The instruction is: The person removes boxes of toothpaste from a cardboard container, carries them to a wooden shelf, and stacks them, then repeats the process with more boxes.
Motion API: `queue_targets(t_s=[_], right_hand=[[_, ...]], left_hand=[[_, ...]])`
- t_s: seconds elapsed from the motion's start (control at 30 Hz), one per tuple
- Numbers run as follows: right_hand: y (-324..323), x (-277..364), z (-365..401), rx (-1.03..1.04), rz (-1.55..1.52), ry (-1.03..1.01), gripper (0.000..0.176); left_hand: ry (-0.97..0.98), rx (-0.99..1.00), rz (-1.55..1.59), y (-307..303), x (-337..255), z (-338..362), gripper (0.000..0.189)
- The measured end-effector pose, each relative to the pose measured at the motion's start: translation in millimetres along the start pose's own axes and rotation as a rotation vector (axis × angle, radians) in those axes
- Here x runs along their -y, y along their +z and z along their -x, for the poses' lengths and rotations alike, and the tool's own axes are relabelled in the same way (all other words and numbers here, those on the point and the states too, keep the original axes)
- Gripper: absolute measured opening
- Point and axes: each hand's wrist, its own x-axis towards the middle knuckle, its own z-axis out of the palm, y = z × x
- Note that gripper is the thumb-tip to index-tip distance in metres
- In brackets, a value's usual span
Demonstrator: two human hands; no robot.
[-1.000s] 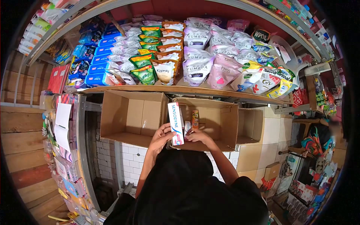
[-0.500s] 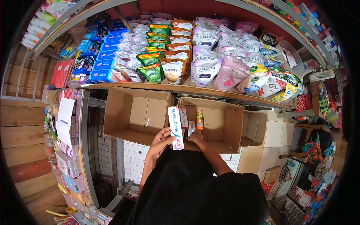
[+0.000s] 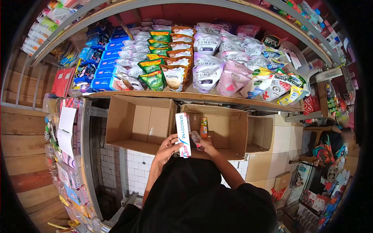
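My left hand (image 3: 167,148) is closed around a white Sensodyne toothpaste box (image 3: 182,130), held upright with its printed front facing me. Close beside it, my right hand (image 3: 208,146) grips a smaller whitish and pink box (image 3: 196,139), tilted and slightly blurred; its label is unreadable. Both hands are over the near side of the middle cardboard box (image 3: 237,132). Inside that box an orange toothpaste-like carton (image 3: 204,125) stands against the inner left part, just beyond my right hand. The Sensodyne box covers part of the cardboard box's left edge.
Another open cardboard box (image 3: 142,120) stands at the left, and a smaller one (image 3: 259,134) at the right. Above them runs a wooden shelf edge (image 3: 186,96) lined with refill pouches (image 3: 208,73). A metal post (image 3: 91,155) and side shelf stand at left.
My right hand has lifted slightly with the small box, which now tilts toward the Sensodyne box. My left hand keeps its hold. The view has shifted slightly.
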Motion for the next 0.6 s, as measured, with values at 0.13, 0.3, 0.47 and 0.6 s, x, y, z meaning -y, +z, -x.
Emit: queue_targets(t_s=[0.13, 0.3, 0.47, 0.6], right_hand=[[-8, 10, 44, 0.019, -0.074, -0.046, 0.025], [-8, 36, 121, 0.152, -0.268, -0.120, 0.028], [5, 46, 167, 0.377, -0.477, -0.188, 0.024], [30, 50, 192, 0.492, -0.502, -0.326, 0.033]], left_hand=[[-0.018, 0.022, 0.000, -3, 5, -4, 0.049], [-0.035, 0.025, 0.014, -5, 7, -11, 0.046], [-0.026, 0.019, 0.035, -5, 3, -14, 0.046], [-0.009, 0.054, 0.085, -8, -6, -15, 0.047]])
